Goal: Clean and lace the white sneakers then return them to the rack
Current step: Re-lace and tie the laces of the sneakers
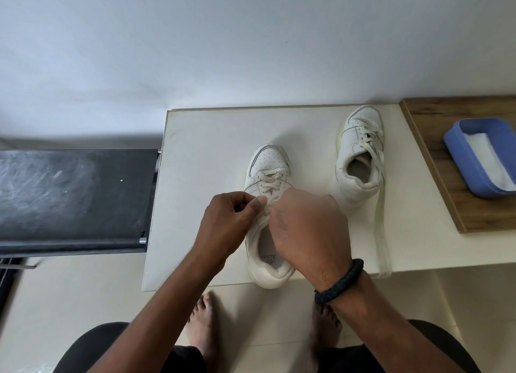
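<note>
The left hand (231, 219) is curling its fingers (258, 204) and pinching the lace (267, 183) of the near shoe (269, 272) between thumb and first finger. The right hand (308, 233) is sitting just beside it, over the same shoe, back facing up. Its fingers are bending down and hiding under the hand, so I cannot tell if they are holding anything. The near shoe is lying right under both hands on the table (201, 154), toe pointing away. The other shoe (358, 154) is standing right of the fingers, well apart, its loose lace (381, 227) trailing to the table edge. A blue tub (458, 154) is sitting farther right.
</note>
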Motion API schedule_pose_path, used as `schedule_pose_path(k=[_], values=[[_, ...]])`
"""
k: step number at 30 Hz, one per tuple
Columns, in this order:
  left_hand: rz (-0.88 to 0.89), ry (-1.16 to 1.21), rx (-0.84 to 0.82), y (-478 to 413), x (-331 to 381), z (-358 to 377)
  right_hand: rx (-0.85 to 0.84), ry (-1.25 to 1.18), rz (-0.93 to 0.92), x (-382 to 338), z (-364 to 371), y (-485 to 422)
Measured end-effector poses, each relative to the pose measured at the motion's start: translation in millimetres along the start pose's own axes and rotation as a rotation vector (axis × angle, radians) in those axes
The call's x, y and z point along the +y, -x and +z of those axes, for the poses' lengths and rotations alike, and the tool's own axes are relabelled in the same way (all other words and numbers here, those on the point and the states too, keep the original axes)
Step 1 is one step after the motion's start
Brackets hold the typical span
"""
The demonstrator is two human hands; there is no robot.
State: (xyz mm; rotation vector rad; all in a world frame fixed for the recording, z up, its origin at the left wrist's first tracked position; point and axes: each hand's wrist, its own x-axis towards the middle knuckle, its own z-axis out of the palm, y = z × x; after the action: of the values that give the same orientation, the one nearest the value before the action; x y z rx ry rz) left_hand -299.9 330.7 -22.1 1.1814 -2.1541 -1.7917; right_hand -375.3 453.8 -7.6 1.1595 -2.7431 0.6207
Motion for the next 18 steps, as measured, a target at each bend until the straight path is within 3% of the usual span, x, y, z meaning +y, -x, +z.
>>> schedule_pose_path(k=[7, 12, 15, 18], values=[[0.055, -0.022, 0.007, 0.2, -1.0, -4.8, -0.035, -0.126, -0.021, 6.5, 2.2, 0.8], [0.1, -0.178, -0.041, -4.6, -1.8, -7.8, -0.02, 0.015, -0.146, 2.3, 0.2, 1.0], [0.236, -0.318, -0.015, -9.6, -3.6, -10.5, -0.011, 0.033, -0.158, -4.8, 1.7, 1.9], [0.387, -0.426, 0.115, -11.5, -8.8, -12.1, -0.02, 0.019, -0.118, -6.1, 4.4, 0.3]])
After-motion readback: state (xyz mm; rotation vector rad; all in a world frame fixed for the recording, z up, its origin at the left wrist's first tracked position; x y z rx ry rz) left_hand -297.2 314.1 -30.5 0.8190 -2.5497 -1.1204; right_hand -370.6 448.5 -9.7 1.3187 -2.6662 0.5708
